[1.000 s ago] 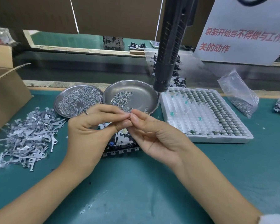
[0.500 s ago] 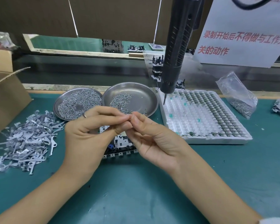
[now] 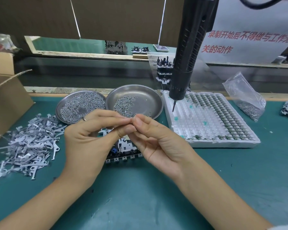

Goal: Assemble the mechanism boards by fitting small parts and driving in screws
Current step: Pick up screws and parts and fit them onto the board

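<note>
Hidden: whatever sits between the meeting fingertips is too small to make out; cannot tell what it is, or whether either hand has hold of anything.
Left hand point(image 3: 88, 138): raised above the board, fingers curled, thumb and forefinger tips pressed together and touching the right hand's fingertips; a ring shows on one finger.
Right hand point(image 3: 158, 143): palm turned up and left, fingers curled, thumb and forefinger pinched against the left hand's tips.
Board point(image 3: 123, 149): lies flat on the green mat point(image 3: 156, 196) straight under both hands; most of it is covered by them, only the near edge with its row of metal tabs and a small blue part shows.
Screwdriver point(image 3: 188, 55): black powered tool hanging from above, top cut off by the frame edge; its bit points down over the left end of the foam tray and it blocks the stacked boards behind it.
Foam tray point(image 3: 223, 143): white, right of the hands, many pockets; the far and right rows hold small dark parts, too small to identify.
Left dish point(image 3: 60, 105): round metal, heaped with screws; near rim hidden by the left hand.
Right dish point(image 3: 150, 98): round metal, just beside the left dish, a thinner scatter of screws.
Metal strips point(image 3: 28, 143): loose grey pile on the mat, left of the hands.
Cardboard box point(image 3: 5, 100): far left, cut off by the frame.
Plastic bag point(image 3: 244, 100): clear, right of the tray, small metal bits inside.
Sign point(image 3: 243, 40): white sheet with red characters, partly hidden by the screwdriver.
</note>
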